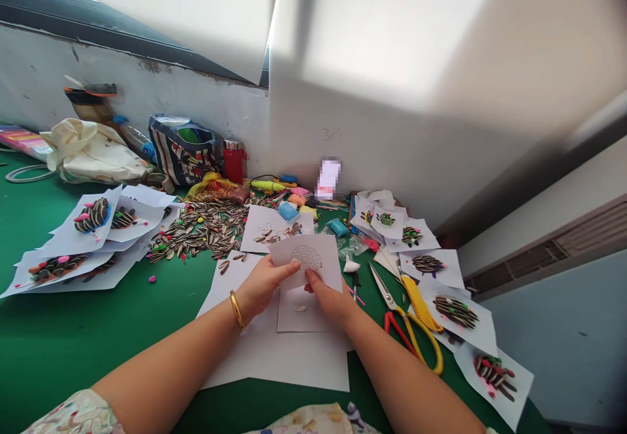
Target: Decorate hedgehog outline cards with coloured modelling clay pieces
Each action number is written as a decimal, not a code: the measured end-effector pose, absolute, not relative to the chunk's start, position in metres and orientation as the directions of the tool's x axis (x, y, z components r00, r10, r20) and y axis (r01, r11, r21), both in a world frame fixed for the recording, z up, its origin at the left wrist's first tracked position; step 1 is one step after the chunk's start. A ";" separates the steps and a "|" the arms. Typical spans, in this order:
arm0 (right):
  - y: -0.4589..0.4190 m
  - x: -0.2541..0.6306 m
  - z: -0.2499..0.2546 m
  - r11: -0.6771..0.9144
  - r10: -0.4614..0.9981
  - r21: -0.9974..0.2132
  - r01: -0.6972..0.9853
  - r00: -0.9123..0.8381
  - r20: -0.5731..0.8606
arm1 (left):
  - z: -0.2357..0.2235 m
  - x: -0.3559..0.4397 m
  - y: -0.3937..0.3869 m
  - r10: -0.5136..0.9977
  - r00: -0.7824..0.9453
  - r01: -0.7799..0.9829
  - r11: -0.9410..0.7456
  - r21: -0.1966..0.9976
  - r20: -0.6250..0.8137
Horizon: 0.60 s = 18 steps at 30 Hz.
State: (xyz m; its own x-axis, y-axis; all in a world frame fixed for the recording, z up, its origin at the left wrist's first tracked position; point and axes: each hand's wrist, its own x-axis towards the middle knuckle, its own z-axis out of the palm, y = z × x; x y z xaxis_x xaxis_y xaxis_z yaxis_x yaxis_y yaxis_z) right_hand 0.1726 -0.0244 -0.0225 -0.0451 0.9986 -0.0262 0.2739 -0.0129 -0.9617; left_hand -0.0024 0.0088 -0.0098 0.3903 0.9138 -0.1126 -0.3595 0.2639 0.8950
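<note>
1. While pinched at its lower edge by the left hand (262,284) and right hand (330,297), thumbs on top: a small paper card (329,258), held just above loose white sheets (274,362).
2. Drawn mesh circle (307,258) on it, bare of seeds.
3. Sunflower-seed collages (455,310), finished-looking, on both sides; seed pile (200,228) beyond, plenty left.

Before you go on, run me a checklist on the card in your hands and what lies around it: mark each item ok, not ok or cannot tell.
1. White card held by both left hand and right hand: ok.
2. Hatched round drawing on the card clear of the fingers: ok.
3. Sunflower seed pile apart from both hands: ok.
4. Scissors lying on the green table top, out of hand: ok.
5. Small white piece below the hands identified: cannot tell.
6. Card's underside: hidden, cannot tell.
</note>
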 end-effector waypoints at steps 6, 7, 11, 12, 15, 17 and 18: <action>-0.024 0.171 -0.027 0.021 0.998 -0.968 0.250 -0.068 0.004 | -0.010 0.002 0.006 0.931 0.347 -0.404 0.259 0.877 -0.115; -0.024 0.171 -0.027 0.033 0.997 -0.970 0.241 -0.075 0.016 | -0.010 0.002 0.006 0.932 0.344 -0.414 0.259 0.872 -0.113; -0.025 0.170 -0.029 0.084 0.994 -0.969 0.234 -0.090 0.065 | -0.009 0.004 0.004 0.938 0.326 -0.452 0.263 0.852 -0.117; -0.025 0.170 -0.029 0.095 0.993 -0.966 0.242 -0.093 0.075 | -0.009 0.005 0.004 0.938 0.324 -0.462 0.269 0.845 -0.122; -0.026 0.170 -0.028 0.118 0.990 -0.957 0.264 -0.101 0.094 | -0.007 0.007 0.003 0.937 0.319 -0.490 0.289 0.823 -0.139; -0.027 0.170 -0.027 0.120 0.990 -0.955 0.272 -0.099 0.096 | -0.006 0.008 0.002 0.940 0.304 -0.503 0.295 0.812 -0.154; -0.027 0.170 -0.026 0.118 0.991 -0.954 0.274 -0.097 0.095 | -0.005 0.008 0.001 0.941 0.298 -0.506 0.298 0.809 -0.160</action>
State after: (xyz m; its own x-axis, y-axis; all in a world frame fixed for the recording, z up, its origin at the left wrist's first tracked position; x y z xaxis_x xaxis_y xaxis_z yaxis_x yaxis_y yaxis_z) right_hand 0.1699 -0.0272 -0.0265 -0.0968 0.9907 0.0952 0.2745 0.1185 -0.9543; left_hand 0.0083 0.0012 -0.0048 0.2980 0.9411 -0.1598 -0.5065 0.2978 0.8092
